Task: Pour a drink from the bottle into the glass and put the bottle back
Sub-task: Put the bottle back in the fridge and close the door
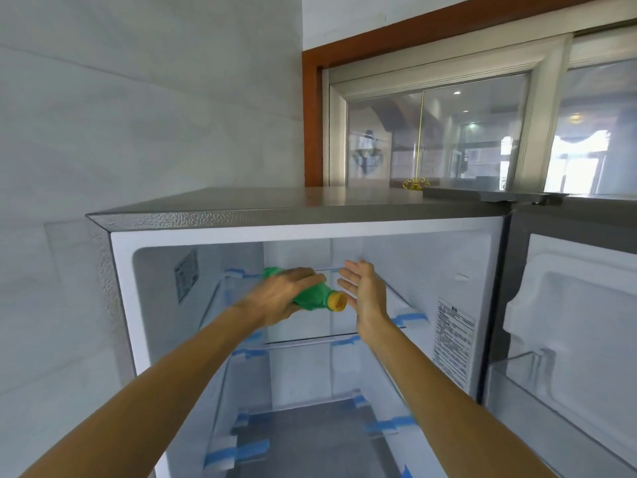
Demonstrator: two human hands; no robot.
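Note:
A green plastic bottle [312, 298] with a yellow cap lies nearly on its side inside the open fridge, cap pointing toward me and to the right. My left hand [282, 294] is wrapped over its body, just above the top glass shelf [386, 294]. My right hand [362, 291] is held open, fingers spread, right beside the cap, not gripping it. No glass is in view.
The silver fridge [206, 215] stands against a white tiled wall, with its door [568, 322] swung open on the right. Its glass shelves carry blue tape strips. A wood-framed window [431, 132] is behind the fridge top.

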